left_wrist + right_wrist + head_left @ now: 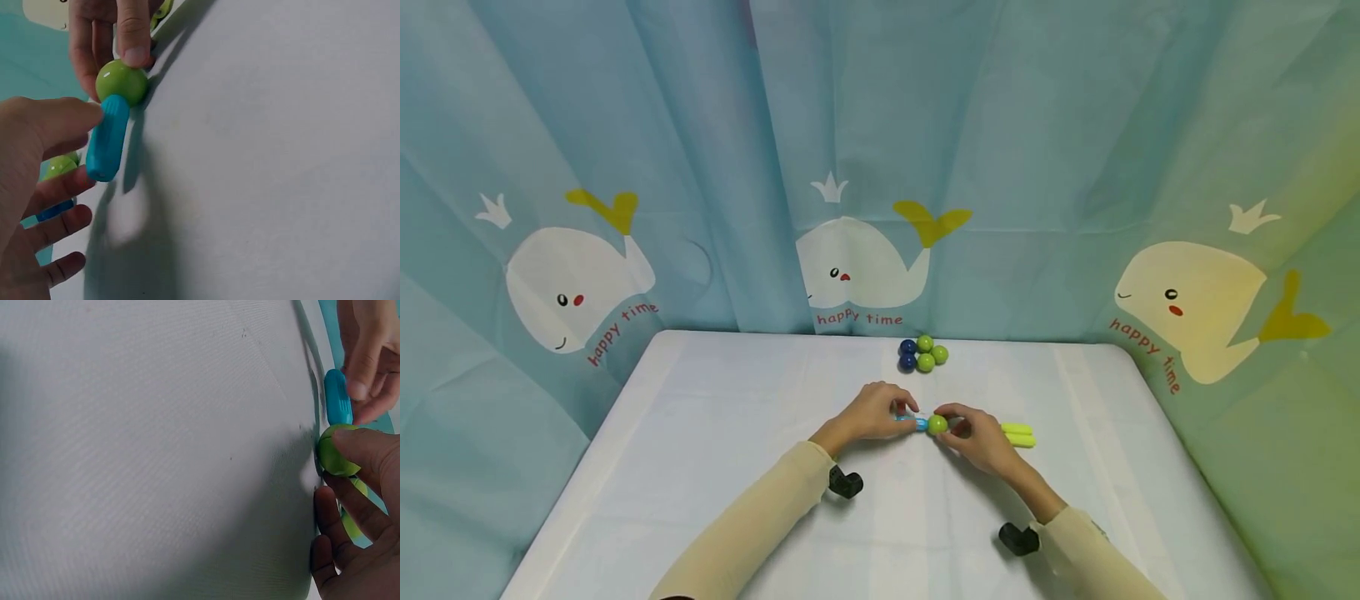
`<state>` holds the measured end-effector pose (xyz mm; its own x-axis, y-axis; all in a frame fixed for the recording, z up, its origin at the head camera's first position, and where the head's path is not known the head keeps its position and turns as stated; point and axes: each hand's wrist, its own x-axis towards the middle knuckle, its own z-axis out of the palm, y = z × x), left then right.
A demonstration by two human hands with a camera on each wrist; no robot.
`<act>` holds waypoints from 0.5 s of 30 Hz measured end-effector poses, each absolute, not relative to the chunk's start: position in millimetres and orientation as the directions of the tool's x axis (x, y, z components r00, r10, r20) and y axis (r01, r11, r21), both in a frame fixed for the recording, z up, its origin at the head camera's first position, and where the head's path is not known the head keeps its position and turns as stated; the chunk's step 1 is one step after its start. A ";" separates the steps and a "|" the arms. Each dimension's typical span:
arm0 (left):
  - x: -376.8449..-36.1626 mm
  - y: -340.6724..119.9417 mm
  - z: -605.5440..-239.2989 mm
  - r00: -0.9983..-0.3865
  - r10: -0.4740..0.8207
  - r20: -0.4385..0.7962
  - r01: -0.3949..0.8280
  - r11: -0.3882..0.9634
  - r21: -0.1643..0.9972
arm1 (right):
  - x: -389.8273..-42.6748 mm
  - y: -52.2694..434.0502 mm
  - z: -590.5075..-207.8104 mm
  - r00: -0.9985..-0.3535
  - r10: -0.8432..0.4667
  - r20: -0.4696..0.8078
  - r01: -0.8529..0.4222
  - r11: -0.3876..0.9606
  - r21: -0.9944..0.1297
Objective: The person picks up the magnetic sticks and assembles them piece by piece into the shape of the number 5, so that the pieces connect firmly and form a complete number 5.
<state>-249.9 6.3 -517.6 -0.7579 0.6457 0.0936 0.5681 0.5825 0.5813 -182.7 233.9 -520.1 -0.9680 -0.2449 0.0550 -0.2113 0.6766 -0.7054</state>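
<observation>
Between thumb and fingers my left hand [874, 410] pinches a short blue stick [107, 140]. My right hand [979, 437] holds a glossy green ball [937, 425] with its thumb and fingertips. One end of the stick touches the ball, and the two lie in line just above the white table. In the right wrist view the right thumb covers part of the ball [336, 452]. The other fingers of the left hand [37, 181] are spread apart from the stick.
Farther back on the table [737, 400] sits a cluster of green balls [926, 362] and dark blue balls [907, 362]. Two yellow-green sticks [1018, 440] lie right of the right hand. A blue curtain [880, 125] with whale prints hangs behind the table.
</observation>
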 end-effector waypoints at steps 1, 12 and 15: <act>-250.5 6.4 -516.4 -0.764 0.636 0.105 0.567 0.586 0.579 | -182.6 234.4 -520.1 -0.968 -0.244 0.055 -0.211 0.679 -0.704; -274.3 13.8 -506.6 -0.861 0.435 0.264 0.502 0.640 0.582 | -182.1 236.2 -520.3 -0.968 -0.244 0.051 -0.209 0.681 -0.702; -281.3 16.8 -505.1 -0.879 0.401 0.257 0.474 0.679 0.561 | -181.6 234.8 -519.9 -0.966 -0.252 0.060 -0.219 0.673 -0.707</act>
<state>-281.3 16.8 -505.1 -0.8794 0.4007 0.2572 0.4735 0.6793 0.5606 -181.6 234.8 -519.9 -0.9659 -0.2519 0.0599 -0.2192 0.6727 -0.7067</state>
